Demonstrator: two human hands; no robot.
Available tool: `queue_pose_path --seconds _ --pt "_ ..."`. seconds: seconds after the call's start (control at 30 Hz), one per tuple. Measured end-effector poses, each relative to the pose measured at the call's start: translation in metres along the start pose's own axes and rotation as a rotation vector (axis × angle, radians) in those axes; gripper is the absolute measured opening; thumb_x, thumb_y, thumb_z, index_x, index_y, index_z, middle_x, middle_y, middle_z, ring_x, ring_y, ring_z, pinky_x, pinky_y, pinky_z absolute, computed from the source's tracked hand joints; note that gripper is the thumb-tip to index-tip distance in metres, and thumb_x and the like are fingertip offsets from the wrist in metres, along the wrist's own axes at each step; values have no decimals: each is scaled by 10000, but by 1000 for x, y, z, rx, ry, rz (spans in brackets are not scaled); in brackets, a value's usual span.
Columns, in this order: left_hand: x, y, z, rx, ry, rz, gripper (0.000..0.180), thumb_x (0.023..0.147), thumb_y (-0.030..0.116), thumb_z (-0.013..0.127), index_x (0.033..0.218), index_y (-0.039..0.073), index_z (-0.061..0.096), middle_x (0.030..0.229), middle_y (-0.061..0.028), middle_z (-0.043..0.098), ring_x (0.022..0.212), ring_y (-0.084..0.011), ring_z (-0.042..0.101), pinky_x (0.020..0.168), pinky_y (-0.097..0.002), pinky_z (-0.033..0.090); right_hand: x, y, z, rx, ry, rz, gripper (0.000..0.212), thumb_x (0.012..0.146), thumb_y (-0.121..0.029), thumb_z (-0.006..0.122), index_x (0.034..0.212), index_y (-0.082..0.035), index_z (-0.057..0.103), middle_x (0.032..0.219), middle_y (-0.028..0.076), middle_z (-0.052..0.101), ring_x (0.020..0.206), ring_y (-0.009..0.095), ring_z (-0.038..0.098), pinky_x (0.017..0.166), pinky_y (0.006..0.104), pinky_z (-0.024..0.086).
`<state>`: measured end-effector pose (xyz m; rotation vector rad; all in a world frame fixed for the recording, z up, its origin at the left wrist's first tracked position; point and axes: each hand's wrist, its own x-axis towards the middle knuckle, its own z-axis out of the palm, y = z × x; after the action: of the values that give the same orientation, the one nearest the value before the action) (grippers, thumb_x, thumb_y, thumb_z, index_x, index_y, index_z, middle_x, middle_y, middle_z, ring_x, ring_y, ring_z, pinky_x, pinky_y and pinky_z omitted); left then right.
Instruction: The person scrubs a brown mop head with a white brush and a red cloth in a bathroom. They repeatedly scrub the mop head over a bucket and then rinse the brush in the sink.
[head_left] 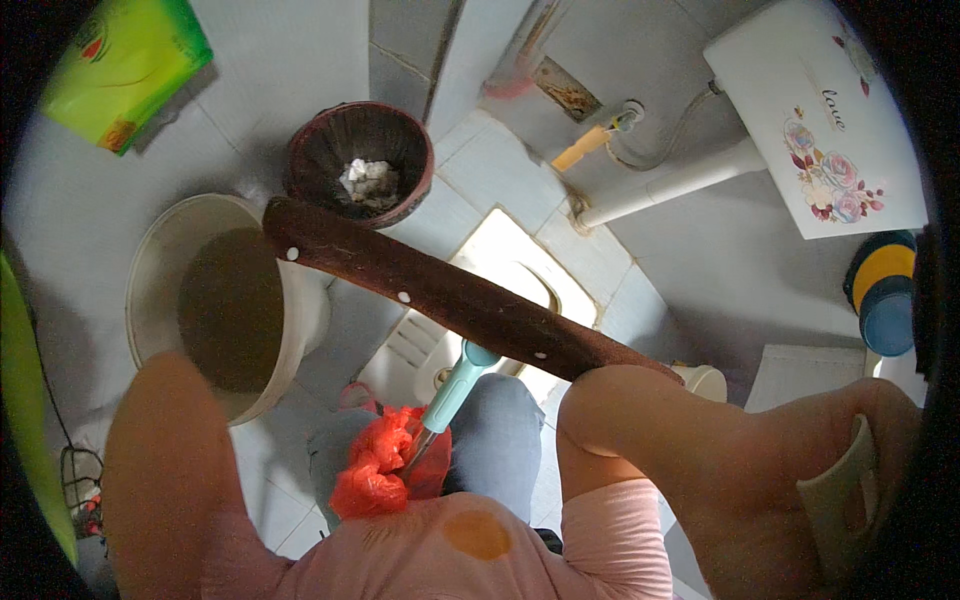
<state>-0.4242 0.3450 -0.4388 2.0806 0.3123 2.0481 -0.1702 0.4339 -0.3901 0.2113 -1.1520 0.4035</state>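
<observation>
Both of my arms are raised and bent, with the elbows forward in pink sleeves. On the left my left arm (165, 460) is close and blurred, and its hand lies outside the picture. My right arm (720, 440) bends back toward the right edge, with a pale band (845, 490) on it; no fingers show there. In front of me a long brown flat mop head (430, 295) with white studs is tilted up. Its teal handle (457, 390) runs toward my body. A red plastic bag (385, 465) hangs against the handle, hiding the lower shaft.
A pale bucket (147, 265) of murky water stands at left beside a dark bin (420, 185) with crumpled tissue. Behind the mop head lies a white squat toilet (410, 345). A flowered white cistern (800, 110) hangs at right with a pipe (680, 187) below.
</observation>
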Motion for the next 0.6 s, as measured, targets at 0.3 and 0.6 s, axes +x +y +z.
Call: queue_pose_path --seconds 0.3,0.6 --pt "-168 3 42 -62 -218 -1345 283 794 -79 384 1040 -18 510 1051 -88 524 1023 -182 519 956 -296 421 -11 6 -4 -134 12 -24 351 749 -424 593 832 -97 495 696 101 507 692 202 486 681 343 323" --pt "-221 18 52 -86 -128 -1746 269 803 -53 393 1045 -16 507 1050 -91 520 1015 -184 519 941 -298 425 -21 10 -13 -198 22 -69 370 749 -429 593 853 -89 491 715 114 505 721 218 487 709 363 317"
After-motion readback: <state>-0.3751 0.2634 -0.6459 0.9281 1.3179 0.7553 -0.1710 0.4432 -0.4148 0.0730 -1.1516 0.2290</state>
